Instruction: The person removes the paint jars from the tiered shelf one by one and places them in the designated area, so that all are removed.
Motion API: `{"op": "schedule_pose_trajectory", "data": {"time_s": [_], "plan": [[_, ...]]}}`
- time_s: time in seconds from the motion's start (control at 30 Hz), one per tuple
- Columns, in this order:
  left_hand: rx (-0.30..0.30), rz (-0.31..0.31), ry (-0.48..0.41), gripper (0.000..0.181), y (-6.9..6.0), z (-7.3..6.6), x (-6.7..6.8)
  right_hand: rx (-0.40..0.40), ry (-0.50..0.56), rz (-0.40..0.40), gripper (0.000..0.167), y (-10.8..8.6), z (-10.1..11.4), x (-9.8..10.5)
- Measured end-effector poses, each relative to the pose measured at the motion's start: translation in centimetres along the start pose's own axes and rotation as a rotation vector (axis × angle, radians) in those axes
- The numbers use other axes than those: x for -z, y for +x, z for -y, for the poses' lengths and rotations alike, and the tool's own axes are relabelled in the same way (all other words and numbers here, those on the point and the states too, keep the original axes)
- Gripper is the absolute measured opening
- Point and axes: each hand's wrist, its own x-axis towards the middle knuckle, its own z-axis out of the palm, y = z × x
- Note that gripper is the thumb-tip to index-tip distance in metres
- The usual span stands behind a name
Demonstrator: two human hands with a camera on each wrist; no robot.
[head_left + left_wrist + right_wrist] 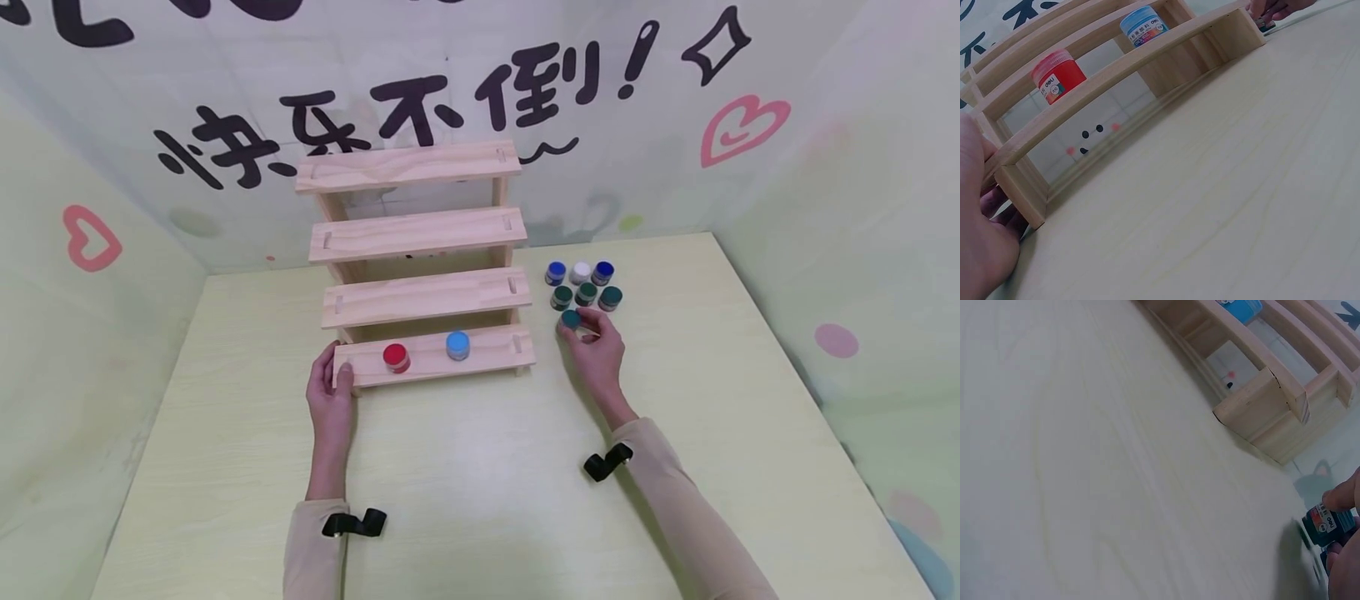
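My left hand [331,392] grips the left end of the lowest step of a wooden tiered rack [416,300], its thumb lying on top. On that step stand a red paint jar [396,357] and a light blue paint jar [457,345], both upright with lids on. To the right of the rack, my right hand [597,354] pinches a dark teal paint jar [570,320] between thumb and fingers. In the right wrist view this jar [1325,524] looks tilted, its label showing. Whether it touches the table is hard to tell.
Beyond my right hand, several more jars stand in two rows: a blue jar [555,272], a white jar [581,272] and a dark blue jar [602,272] behind, green ones [586,293] in front. A printed cloth [645,167] hangs behind the pale wooden table [465,475].
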Motion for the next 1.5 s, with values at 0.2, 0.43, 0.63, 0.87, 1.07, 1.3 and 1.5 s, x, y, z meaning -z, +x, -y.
{"op": "schedule_pose_trajectory", "data": {"time_s": [0.2, 0.43, 0.63, 0.87, 1.07, 1.3, 1.5], "plan": [[0.004, -0.005, 0.001, 0.046, -0.1, -0.1, 0.0, -0.011, -0.033, 0.028, 0.039, 0.0, -0.2, 0.1], [0.007, -0.005, -0.001, 0.046, 0.0, -0.2, -0.1, -0.008, -0.064, 0.045, 0.04, 0.0, -0.2, 0.2], [0.005, -0.013, 0.003, 0.046, 0.0, -0.2, -0.2, 0.004, -0.056, 0.041, 0.042, 0.0, 0.3, 0.4], [0.004, -0.011, -0.003, 0.046, 0.1, -0.2, -0.2, 0.08, -0.021, 0.017, 0.041, -0.1, 1.5, 1.1], [0.004, -0.011, 0.005, 0.046, 0.1, -0.1, -0.1, 0.119, 0.026, 0.033, 0.041, -0.4, 2.6, 1.3], [0.01, -0.012, 0.007, 0.047, 0.0, -0.1, -0.1, 0.164, 0.099, 0.053, 0.038, -1.7, 4.8, 1.2], [0.012, -0.01, 0.0, 0.046, 0.0, -0.3, -0.1, 0.18, 0.123, 0.082, 0.038, -4.1, 9.3, 1.5]]}}
